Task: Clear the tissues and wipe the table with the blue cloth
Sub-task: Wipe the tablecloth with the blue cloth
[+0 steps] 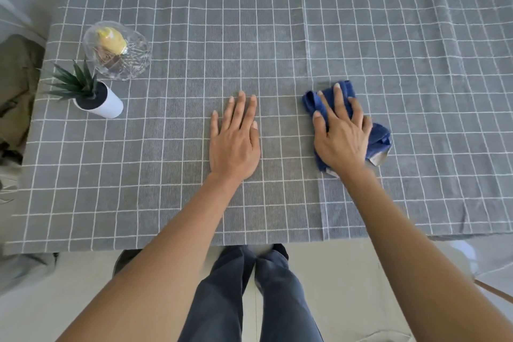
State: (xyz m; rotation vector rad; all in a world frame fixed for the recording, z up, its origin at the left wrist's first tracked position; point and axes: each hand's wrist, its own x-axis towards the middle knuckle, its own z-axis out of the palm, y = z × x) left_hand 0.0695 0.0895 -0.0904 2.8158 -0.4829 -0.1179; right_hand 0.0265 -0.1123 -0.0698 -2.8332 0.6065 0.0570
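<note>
My right hand (pixel 342 139) lies on the dark blue cloth (pixel 379 137). The tablecloth (pixel 361 36) is grey with a white grid. At ten o'clock, a green plant (pixel 75 82) in a white pot (pixel 109 105).

A single head-worn wide-angle view looks steeply down and forward from close above the hands (pixel 288 139), taking in the tabletop (pixel 277 22) beyond them and the floor (pixel 69 280) behind.

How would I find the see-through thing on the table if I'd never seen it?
Look at the far left part of the grey checked tablecloth. Just behind the little spiky plant in its white pot sits a clear glass dome. It is the only see-through thing, with something yellow inside.
</note>
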